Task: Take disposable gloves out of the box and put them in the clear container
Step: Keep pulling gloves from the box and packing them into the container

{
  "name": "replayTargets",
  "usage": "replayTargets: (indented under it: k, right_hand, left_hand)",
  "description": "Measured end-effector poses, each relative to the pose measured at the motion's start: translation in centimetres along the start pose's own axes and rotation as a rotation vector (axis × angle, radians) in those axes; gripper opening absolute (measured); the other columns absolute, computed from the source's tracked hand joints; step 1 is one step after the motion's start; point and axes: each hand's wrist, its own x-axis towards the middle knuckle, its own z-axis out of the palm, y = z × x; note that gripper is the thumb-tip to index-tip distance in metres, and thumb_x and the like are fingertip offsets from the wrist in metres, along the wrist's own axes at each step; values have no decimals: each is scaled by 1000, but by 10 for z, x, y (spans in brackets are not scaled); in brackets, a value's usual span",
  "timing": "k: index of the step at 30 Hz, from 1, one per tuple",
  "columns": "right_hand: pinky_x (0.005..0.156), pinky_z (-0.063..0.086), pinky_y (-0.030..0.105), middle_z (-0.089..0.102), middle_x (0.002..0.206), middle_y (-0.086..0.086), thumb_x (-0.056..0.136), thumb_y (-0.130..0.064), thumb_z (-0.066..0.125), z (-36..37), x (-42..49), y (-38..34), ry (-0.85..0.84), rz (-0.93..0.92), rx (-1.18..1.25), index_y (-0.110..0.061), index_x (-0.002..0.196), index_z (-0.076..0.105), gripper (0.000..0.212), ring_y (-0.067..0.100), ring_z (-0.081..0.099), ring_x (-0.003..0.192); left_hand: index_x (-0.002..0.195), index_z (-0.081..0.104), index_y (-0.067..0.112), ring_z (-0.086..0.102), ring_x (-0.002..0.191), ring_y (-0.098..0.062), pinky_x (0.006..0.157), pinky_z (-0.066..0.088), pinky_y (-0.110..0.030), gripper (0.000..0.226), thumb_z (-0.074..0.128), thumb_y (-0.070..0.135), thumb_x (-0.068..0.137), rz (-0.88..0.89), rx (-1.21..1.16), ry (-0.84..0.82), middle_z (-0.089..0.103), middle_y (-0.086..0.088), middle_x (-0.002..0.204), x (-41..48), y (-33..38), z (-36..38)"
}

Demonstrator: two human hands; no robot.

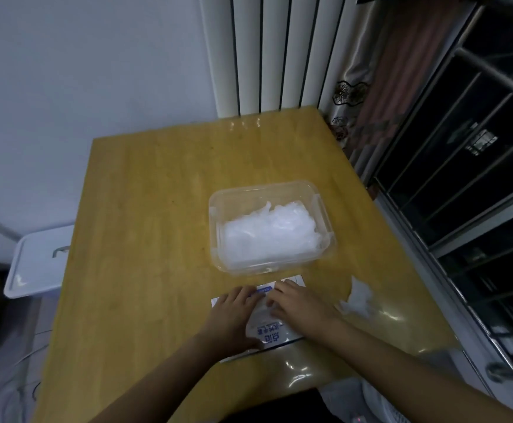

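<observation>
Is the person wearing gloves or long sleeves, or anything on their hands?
No. The left hand and right hand have no gloves on, and no sleeves show as far up as the picture reaches. I can't see any rings, watch or bracelet.

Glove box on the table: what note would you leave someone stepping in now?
Left hand presses flat on the box; right hand is at its top, grip unclear.
Clear container beyond the box holds a pile of gloves.
One loose glove lies on the table to the right.
Left to do: pull out any more gloves, move the loose one in.
</observation>
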Motion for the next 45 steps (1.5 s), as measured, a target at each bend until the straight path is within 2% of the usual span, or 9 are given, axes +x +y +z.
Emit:
replayTargets:
  k: [5,10,13,17,26,34,38,40,45]
  right_hand:
    - [78,42,28,52,106,-3,94,-14,50,6,2,-1,37,54,91,-19,97,58,10,13,48,103]
    - [77,48,35,48,96,-6,94,-11,49,4,-7,-5,44,86,168,-23,87,49,13,12,50,88]
    - [76,43,27,49,108,-5,95,-18,50,-4,-11,-8,85,64,142,-22,99,52,5,13,50,100]
    - [86,37,27,48,124,2,93,-19,51,-2,-5,-16,11,27,16,-15,123,51,30,18,43,117]
    - [74,33,22,53,106,4,94,-13,48,2,9,-19,-2,19,67,-18,97,54,8,18,51,100]
    - [81,46,27,45,92,-9,90,-2,52,-7,-10,0,44,60,222,-25,84,47,24,7,46,86]
    - [80,39,25,46,109,-7,91,-12,56,-9,-8,-10,104,60,209,-21,104,51,16,11,46,100]
    - [84,36,21,47,120,-4,92,-19,56,-7,-5,-16,57,76,213,-16,119,52,28,12,46,111]
    - [73,34,18,63,103,4,94,-18,55,-9,-1,-22,98,167,266,-14,98,69,16,18,59,97]
  left_hand:
    - [148,23,22,17,140,-13,111,16,-25,92,70,52,74,-32,-47,39,20,7,152,-3,3,5]
    - [147,25,22,20,139,-13,111,18,-25,94,74,50,71,-52,-71,64,24,7,151,-2,2,11]
    - [147,26,22,20,139,-14,111,19,-25,95,75,49,70,-58,-86,65,25,7,151,-1,2,12]
    - [147,27,22,21,138,-14,111,20,-25,94,76,47,70,-52,-134,77,26,7,151,-3,2,13]
    - [147,26,24,19,139,-12,111,18,-24,93,75,48,72,-65,-130,78,24,9,152,-4,3,9]
    - [149,22,22,15,141,-13,113,18,-26,98,75,48,72,-118,-137,54,21,9,153,-2,5,13]
    - [149,24,22,18,139,-13,111,18,-25,97,76,48,72,-100,-144,62,23,7,152,-2,3,10]
    - [149,24,23,19,138,-13,110,19,-24,96,76,47,72,-95,-143,72,23,8,152,-2,4,10]
    - [148,27,22,19,139,-13,110,20,-24,94,77,46,71,-109,-137,76,25,8,151,-2,7,11]
